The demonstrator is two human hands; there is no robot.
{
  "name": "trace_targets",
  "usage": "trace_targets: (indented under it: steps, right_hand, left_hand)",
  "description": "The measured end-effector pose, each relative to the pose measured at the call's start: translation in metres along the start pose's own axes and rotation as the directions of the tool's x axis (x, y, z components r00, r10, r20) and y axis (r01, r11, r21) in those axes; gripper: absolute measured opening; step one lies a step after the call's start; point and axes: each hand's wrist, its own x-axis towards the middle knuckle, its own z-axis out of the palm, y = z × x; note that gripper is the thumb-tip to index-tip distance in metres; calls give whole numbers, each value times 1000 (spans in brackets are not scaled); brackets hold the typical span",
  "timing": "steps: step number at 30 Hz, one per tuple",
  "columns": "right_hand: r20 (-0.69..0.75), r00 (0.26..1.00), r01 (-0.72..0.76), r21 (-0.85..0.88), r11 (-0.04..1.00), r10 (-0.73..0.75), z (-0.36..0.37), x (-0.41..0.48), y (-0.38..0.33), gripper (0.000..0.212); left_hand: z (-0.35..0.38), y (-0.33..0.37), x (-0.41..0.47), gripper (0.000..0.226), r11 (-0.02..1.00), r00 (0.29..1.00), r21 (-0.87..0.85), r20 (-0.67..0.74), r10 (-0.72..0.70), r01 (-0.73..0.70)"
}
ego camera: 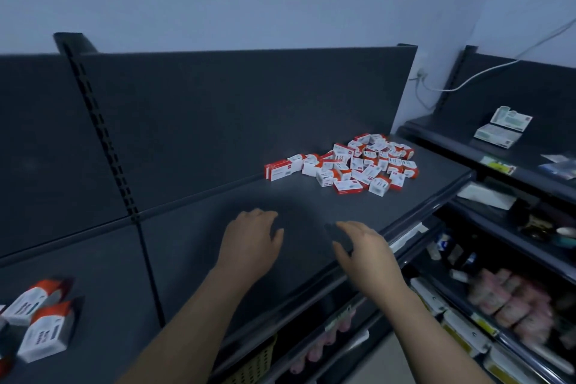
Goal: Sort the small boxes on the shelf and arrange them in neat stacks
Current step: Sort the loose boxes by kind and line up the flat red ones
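Hovering empty and relaxed, left hand (252, 237) and right hand (364, 251) are poised; unsorted box pile (352, 165) at one o'clock must be reached.

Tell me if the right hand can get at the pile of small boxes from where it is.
Probably yes. The right hand is open and holds nothing, and only bare shelf lies between it and the pile of boxes farther back; it would need to reach forward.
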Motion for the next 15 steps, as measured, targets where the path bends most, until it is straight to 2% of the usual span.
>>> trace_targets:
  steps: [7, 15]
  right_hand:
    - [11, 999, -42, -8, 999, 42, 5, 72, 25, 43]
    - [32, 996, -82, 14, 997, 82, 15, 123, 56, 38]
  left_hand:
    - [17, -5, 81, 33, 1000, 1000, 26, -12, 3, -3]
    - [57, -15, 161, 43, 991, 997, 111, -15, 73, -71]
